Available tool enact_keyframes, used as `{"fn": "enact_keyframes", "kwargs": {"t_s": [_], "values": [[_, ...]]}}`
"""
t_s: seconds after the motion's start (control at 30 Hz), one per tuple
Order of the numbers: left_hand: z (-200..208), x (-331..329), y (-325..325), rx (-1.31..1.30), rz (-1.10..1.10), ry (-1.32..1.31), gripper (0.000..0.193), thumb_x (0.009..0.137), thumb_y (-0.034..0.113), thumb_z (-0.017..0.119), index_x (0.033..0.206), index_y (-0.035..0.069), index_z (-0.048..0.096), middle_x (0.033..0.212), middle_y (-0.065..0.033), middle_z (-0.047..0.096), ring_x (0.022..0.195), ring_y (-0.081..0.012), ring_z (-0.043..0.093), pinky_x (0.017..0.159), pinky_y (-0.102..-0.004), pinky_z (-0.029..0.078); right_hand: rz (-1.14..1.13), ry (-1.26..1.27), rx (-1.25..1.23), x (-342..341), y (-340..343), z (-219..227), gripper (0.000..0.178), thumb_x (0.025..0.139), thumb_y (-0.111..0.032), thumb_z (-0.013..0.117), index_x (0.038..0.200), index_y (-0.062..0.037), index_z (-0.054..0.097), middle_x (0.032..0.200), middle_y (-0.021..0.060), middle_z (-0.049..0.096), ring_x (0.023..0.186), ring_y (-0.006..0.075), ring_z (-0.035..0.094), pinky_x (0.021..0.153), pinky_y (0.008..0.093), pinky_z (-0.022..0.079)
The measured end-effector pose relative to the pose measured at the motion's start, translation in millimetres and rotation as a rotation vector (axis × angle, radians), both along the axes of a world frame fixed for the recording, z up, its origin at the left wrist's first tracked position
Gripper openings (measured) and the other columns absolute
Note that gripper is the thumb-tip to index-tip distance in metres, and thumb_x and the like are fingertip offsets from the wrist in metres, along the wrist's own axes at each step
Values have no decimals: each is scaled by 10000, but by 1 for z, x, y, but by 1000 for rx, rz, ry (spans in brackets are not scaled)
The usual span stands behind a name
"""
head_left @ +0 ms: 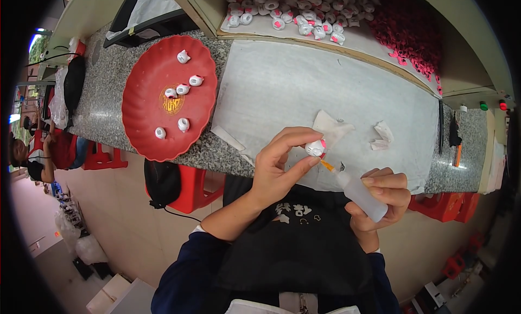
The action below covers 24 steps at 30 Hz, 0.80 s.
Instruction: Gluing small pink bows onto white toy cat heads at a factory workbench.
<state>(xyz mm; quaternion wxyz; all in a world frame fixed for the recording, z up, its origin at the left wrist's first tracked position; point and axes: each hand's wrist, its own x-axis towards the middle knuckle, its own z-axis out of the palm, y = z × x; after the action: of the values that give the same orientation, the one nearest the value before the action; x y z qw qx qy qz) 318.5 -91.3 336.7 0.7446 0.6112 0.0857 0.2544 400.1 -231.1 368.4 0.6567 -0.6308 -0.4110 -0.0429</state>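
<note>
Between the thumb and fingers of my left hand [277, 165] is a small white toy head [315, 148] with a pink patch on its right side. My right hand [382, 197] grips a translucent squeeze bottle [361, 193], tilted so that its thin orange tip [326, 165] points up at the toy head. The tip is right beside the lower edge of the head; whether they touch I cannot tell. Beneath both hands lies a white paper sheet [271, 80] on the bench. A crumpled tissue [330, 128] rests on it just beyond the toy head.
To the left, a red scalloped tray [138, 86] holds several white toy heads. Many more heads [304, 15] and a heap of small pink pieces [407, 32] fill the shelf at the back. Another tissue [381, 136] lies on the right. Red stools [198, 189] stand below the bench.
</note>
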Motion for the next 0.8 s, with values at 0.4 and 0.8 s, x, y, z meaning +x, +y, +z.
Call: {"fn": "enact_keyframes", "kwargs": {"t_s": [0.4, 0.8], "values": [[6, -1, 4, -269, 51, 42, 361, 712, -73, 510, 1062, -21, 435, 1056, -149, 487, 928, -172, 497, 821, -299, 380, 10, 190, 51, 25, -7, -6, 374, 620, -166, 703, 819, -48, 409, 773, 92, 462, 620, 157, 479, 556, 257, 425], [10, -11, 18, -373, 137, -18, 338, 737, -64, 509, 1064, -21, 439, 1044, -115, 504, 962, -148, 483, 815, -251, 381, -451, -555, -616, 210, 78, -40, 157, 706, -79, 548, 843, -9, 513, 736, 137, 537, 691, 286, 543, 562, 363, 430]]}}
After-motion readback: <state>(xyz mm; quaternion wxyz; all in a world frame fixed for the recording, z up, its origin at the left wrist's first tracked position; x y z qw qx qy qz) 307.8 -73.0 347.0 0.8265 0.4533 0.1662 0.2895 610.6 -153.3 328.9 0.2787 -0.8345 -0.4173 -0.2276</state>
